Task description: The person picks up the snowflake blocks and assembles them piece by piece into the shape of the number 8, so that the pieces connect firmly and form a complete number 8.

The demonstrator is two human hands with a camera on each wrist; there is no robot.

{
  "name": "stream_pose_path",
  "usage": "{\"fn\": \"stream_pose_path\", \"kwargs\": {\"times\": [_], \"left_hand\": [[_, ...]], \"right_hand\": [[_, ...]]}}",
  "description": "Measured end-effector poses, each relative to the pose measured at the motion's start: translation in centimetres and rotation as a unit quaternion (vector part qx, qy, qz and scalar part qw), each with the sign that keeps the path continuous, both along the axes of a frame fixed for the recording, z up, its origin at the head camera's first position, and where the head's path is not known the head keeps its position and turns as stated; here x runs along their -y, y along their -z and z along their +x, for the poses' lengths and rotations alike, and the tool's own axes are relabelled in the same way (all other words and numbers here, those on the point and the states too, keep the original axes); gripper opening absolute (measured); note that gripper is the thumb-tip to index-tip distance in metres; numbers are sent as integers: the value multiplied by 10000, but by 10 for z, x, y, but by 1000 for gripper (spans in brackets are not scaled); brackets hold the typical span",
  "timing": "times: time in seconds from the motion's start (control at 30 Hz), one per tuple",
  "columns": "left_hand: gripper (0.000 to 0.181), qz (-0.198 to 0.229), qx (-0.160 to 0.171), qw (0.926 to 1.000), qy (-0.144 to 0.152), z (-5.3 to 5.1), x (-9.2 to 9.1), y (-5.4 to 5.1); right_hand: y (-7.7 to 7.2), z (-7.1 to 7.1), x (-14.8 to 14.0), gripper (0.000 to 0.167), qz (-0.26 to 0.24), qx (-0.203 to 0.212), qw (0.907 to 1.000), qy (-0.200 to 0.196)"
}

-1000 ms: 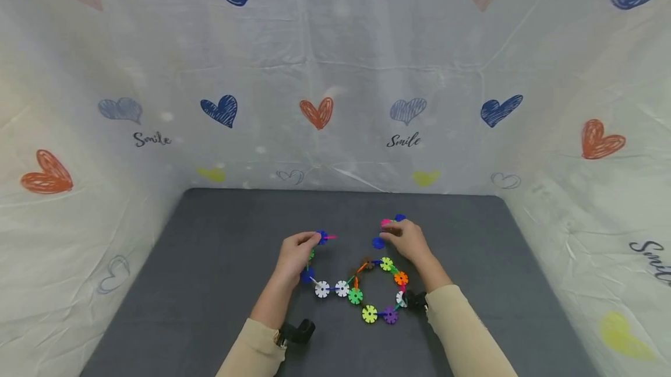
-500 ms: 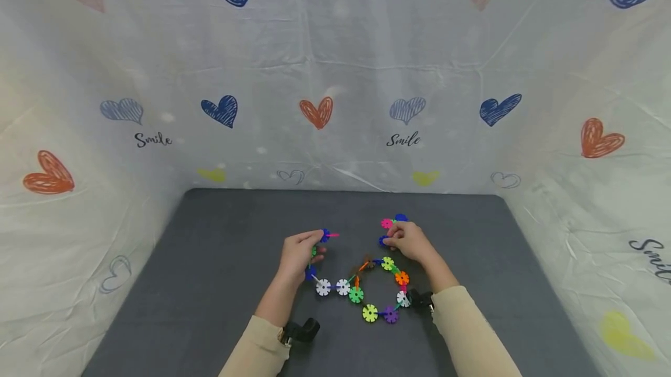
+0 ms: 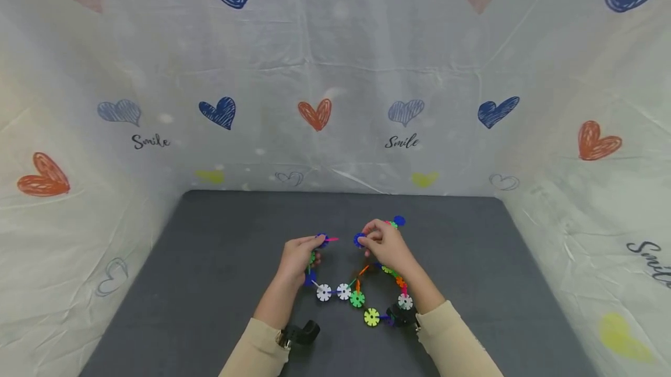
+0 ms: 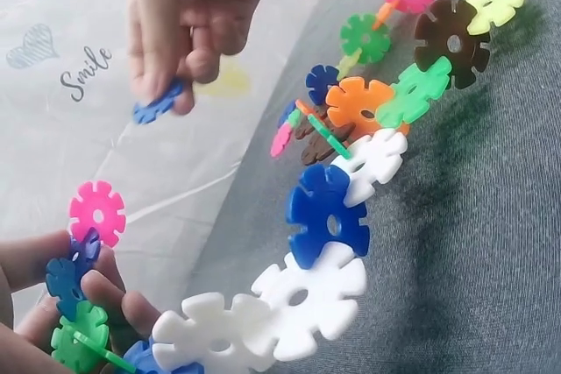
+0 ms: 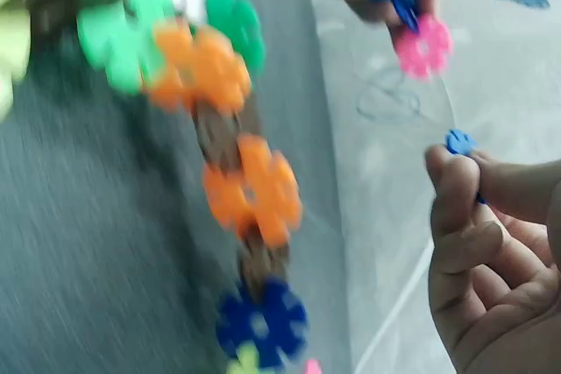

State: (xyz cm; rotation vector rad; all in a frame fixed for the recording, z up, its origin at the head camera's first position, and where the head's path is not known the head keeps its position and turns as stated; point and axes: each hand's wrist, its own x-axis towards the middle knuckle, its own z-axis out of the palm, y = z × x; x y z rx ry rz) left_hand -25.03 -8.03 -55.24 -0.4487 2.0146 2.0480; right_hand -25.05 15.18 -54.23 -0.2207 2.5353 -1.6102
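Note:
My left hand (image 3: 299,257) holds the free end of a chain of notched plastic flower discs. At that end a pink disc (image 4: 97,215) sticks out from a blue disc (image 4: 85,253), pointing right. Thumb and fingers of my right hand (image 3: 390,249) pinch a single blue disc (image 5: 459,142), a short gap from the pink one. From my left hand the chain runs through white discs (image 4: 308,301) into a closed ring, with a green disc (image 3: 357,299) and a yellow disc (image 3: 371,317) in it. My right forearm and wrist camera hide part of the ring.
Beyond my right hand lie a few loose discs, one of them blue (image 3: 399,221). A dark grey tabletop (image 3: 230,219) bears everything. Behind it hangs a pale curtain (image 3: 262,85) with printed hearts.
My right hand has moved left from beside the loose discs, bringing the blue disc toward my left hand. The left hand has barely moved and keeps its hold on the chain's end.

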Motion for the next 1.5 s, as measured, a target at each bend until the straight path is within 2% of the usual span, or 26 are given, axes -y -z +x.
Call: {"fn": "stream_pose_path", "kwargs": {"times": [0.3,0.57,0.8,1.03,1.3,1.5], "left_hand": [[34,44,-112,9999,-69,0,0,0],[33,12,-187,9998,-12,3,-2,-4],[30,195,-138,9997,14,2,-4,-6],[31,159,-129,9998,57,3,-4,-9],[33,101,-229,9994,230,4,-6,-9],[33,156,-358,9990,236,4,-8,-7]], "right_hand": [[7,4,27,14,-473,-323,9981,231],[5,4,34,12,-711,-586,9953,285],[10,5,34,10,-884,-561,9939,360],[10,7,33,11,-1070,-945,9889,406],[12,6,34,15,-948,-1024,9886,566],[13,7,34,15,-1014,-907,9895,489]]}}
